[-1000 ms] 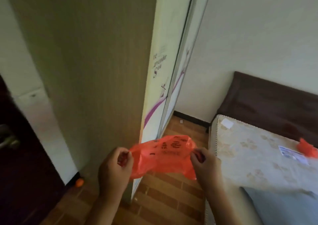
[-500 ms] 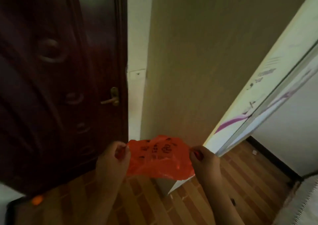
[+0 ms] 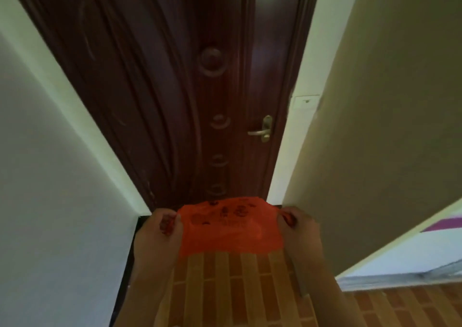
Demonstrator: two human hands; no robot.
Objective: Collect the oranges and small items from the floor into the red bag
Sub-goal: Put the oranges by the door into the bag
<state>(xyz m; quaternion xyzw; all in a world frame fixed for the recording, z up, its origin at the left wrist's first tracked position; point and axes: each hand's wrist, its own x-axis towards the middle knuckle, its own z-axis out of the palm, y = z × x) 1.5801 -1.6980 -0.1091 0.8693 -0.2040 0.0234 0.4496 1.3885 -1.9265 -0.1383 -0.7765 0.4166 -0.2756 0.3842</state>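
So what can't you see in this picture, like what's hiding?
- Head view: the floor right before the door lies behind the red bag, so any orange there is hidden.
- Inside of the bag: not shown; full or empty, cannot tell.
- Black print on the bag: too blurred to read.
- Fingertips of the left hand and right hand: partly tucked into the bag's edges.
- Both forearms: cut off by the bottom edge.

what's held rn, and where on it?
The red bag, stretched between both hands: left hand pinches its left edge, right hand its right edge.
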